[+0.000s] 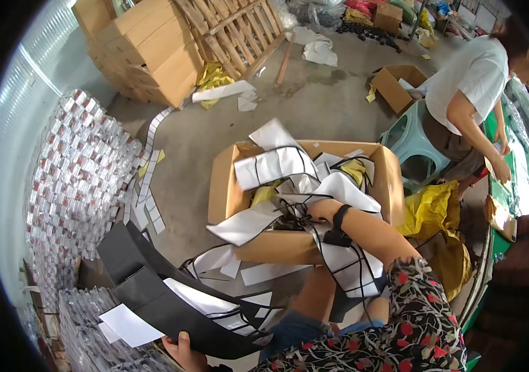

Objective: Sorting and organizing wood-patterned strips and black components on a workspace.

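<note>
My left hand (pixel 185 354) grips the lower edge of a long black sheet (pixel 159 301), thumb on top. That sheet is creased into panels and slants up to the left, with white pieces along it. My right hand (pixel 321 209), a black band on its wrist, reaches into an open cardboard box (pixel 280 248). Its fingers look curled among thin black strips (pixel 292 218), and what they hold is hidden. Around it in the box lie crumpled white sheets (pixel 271 167) with black lines. One more black-lined white sheet (pixel 354 270) hangs over the near side beside my forearm.
Stacked clear-wrapped packs (pixel 78 186) stand at the left. Cardboard boxes (pixel 147 49) and a wooden pallet (pixel 240 31) are behind. White strips (pixel 147 180) trail on the floor. A co-worker (pixel 472 80) sits on a green stool (pixel 413 146) at the right, by yellow sacks (pixel 432 211).
</note>
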Tool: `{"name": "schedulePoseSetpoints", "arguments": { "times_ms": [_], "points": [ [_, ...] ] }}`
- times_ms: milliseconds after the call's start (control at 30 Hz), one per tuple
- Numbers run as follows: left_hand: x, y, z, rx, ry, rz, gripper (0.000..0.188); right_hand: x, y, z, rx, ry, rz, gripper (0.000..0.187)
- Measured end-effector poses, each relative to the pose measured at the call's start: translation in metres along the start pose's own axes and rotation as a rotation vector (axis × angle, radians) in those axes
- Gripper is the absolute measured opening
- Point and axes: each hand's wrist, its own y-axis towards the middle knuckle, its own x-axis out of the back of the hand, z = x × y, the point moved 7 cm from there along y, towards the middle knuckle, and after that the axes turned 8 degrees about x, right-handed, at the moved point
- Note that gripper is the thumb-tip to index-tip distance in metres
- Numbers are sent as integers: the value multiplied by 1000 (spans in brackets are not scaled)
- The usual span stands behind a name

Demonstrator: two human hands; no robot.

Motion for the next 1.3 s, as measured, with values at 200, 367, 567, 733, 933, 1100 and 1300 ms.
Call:
{"name": "schedulePoseSetpoints", "arguments": {
  "times_ms": [200,367,567,733,933,1100,1300],
  "points": [
    [9,14,13,-62,-1,-92,40,-46,20,-32,-180,296,-149,39],
    [19,45,42,-33,-56,-169,44,-93,-6,-76,-286,68,-115,35],
    [56,56,72,47,-166,-223,38,-65,-5,-59,-192,286,-170,49],
    [67,55,103,68,-310,-385,37,-21,-7,-89,-245,172,50,51],
    [77,34,120,170,-396,-455,31,57,-25,-94,-29,924,-305,45],
    [77,43,137,202,-468,-422,32,118,-152,-69,19,820,-664,35],
    [70,46,133,207,-495,-345,31,20,-250,-86,-201,652,-506,44]
  ]
}}
